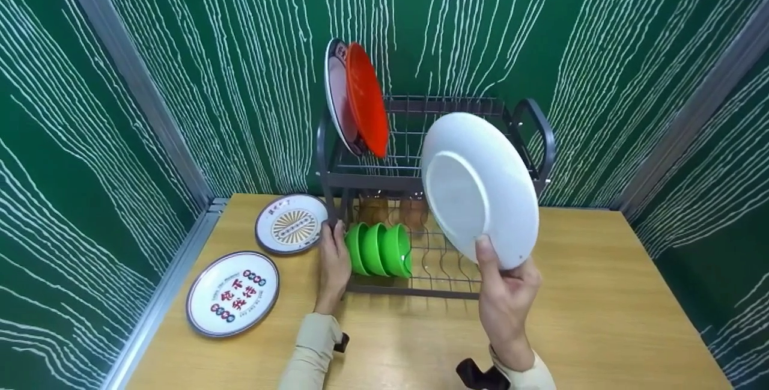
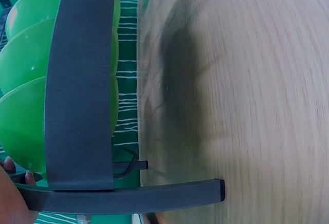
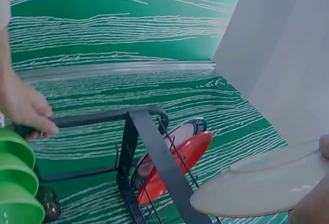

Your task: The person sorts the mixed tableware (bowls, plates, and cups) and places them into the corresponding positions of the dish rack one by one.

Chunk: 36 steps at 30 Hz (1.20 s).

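My right hand [image 1: 509,300] pinches a white plate [image 1: 480,191] by its lower edge, thumb on the underside. The plate is tilted and held in front of the right part of the two-tier dish rack [image 1: 375,182], overlapping its upper tier in the head view. With curled fingers my left hand [image 1: 335,261] grips the rack's left side frame, as the right wrist view [image 3: 28,106] also shows. Beside that hand, several green bowls [image 1: 393,250] stand on edge in the lower tier. A red plate [image 1: 367,101] and a patterned plate [image 1: 337,92] stand upright at the upper tier's left.
Two printed plates lie on the wooden table left of the rack: a smaller sunburst plate [image 1: 294,223] behind and a plate with red characters [image 1: 233,294] in front. Brownish glasses [image 1: 413,213] sit at the back of the lower tier. Green walls [image 1: 240,77] enclose the table.
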Tool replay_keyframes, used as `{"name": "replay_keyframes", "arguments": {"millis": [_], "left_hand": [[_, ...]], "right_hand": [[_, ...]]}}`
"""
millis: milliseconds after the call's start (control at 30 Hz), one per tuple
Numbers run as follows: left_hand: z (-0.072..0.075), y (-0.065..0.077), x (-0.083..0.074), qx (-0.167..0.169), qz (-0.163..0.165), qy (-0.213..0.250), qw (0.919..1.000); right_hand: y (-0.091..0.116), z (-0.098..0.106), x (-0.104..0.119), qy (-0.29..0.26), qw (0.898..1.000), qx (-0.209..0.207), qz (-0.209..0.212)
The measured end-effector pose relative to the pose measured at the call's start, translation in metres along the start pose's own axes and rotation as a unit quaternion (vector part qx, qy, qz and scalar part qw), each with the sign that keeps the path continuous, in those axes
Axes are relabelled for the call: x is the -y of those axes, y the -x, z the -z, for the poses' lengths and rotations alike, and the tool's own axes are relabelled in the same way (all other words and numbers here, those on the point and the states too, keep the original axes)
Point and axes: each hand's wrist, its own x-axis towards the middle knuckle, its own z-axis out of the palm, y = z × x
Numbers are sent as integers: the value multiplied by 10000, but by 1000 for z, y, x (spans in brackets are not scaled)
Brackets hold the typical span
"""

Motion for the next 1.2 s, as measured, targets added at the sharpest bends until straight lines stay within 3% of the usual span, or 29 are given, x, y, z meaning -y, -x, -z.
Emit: {"name": "replay_keyframes", "arguments": {"millis": [300, 600, 933, 1200], "left_hand": [[0, 2, 7, 7, 114, -239, 9996], [0, 2, 8, -72, 128, -149, 9998], [-2, 1, 8, -144, -37, -214, 9997], [-2, 3, 9, -153, -50, -178, 9997]], "right_hand": [[-15, -28, -3, -1, 10000, -27, -80], [-32, -50, -10, -93, 9998, -119, 126], [-47, -65, -11, -181, 9992, -341, 107], [-62, -84, -16, -252, 9992, -265, 168]]}}
